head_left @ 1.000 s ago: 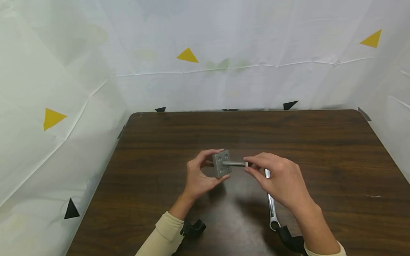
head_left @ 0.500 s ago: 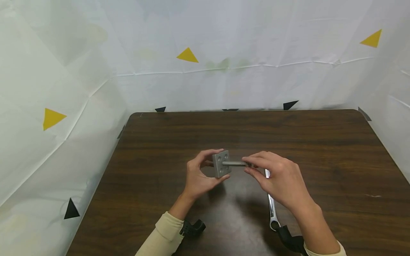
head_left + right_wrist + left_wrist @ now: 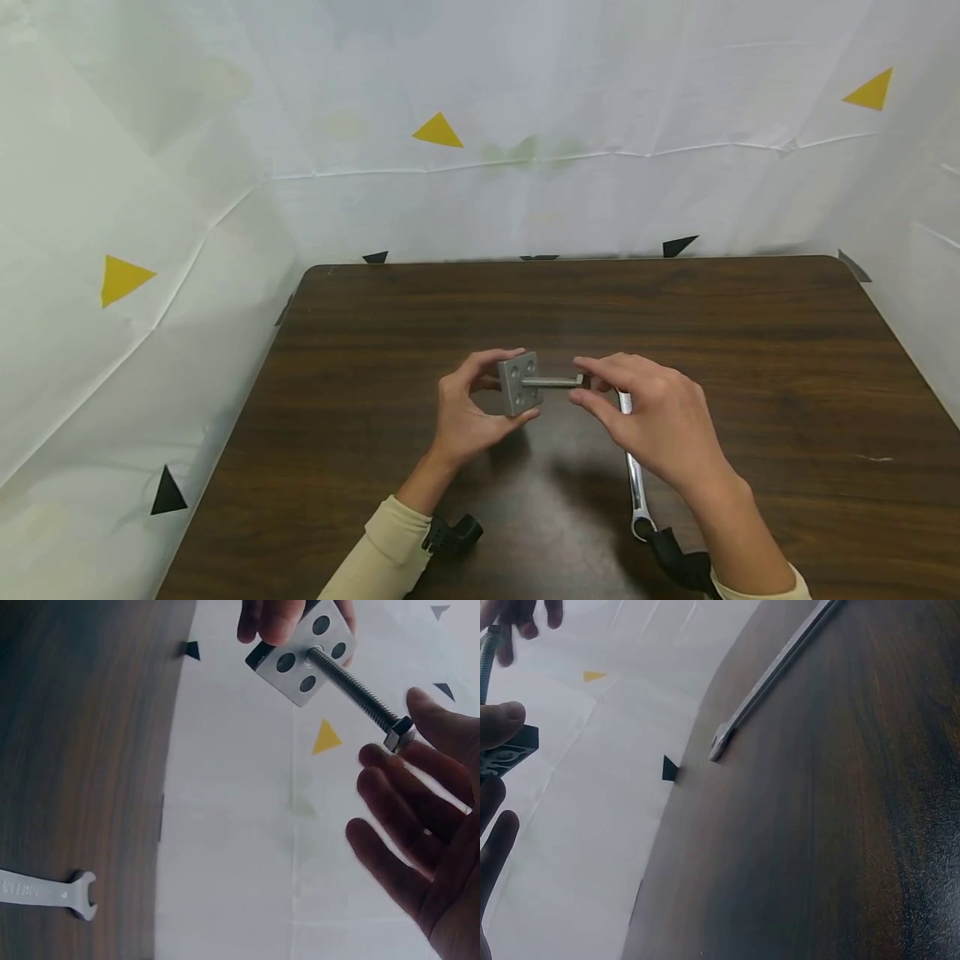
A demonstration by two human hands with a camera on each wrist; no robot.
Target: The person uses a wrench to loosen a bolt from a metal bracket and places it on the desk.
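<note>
The left hand (image 3: 461, 417) holds a small grey metal block (image 3: 520, 382) above the dark wooden table (image 3: 750, 350), thumb and fingers curled round its edges; a threaded bolt (image 3: 553, 382) sticks out of the block's face toward the right hand (image 3: 652, 417), with a nut (image 3: 399, 735) at its far end.

From the head view the right hand seems to sit at the bolt's tip, fingers bent around it; the right wrist view shows more: the fingers (image 3: 397, 787) are spread and loose, the nut lies just beside the thumb and forefinger, and whether skin touches it I cannot tell; nothing is pinched. That same view shows the block's face with four round holes, the bolt seated in one of them.

A silver wrench (image 3: 636, 475) lies flat on the table under the right forearm, partly hidden in the head view; the left wrist view shows its long shaft (image 3: 772, 679) and open end, well apart from the block; the right wrist view catches only its open jaw end.
</note>
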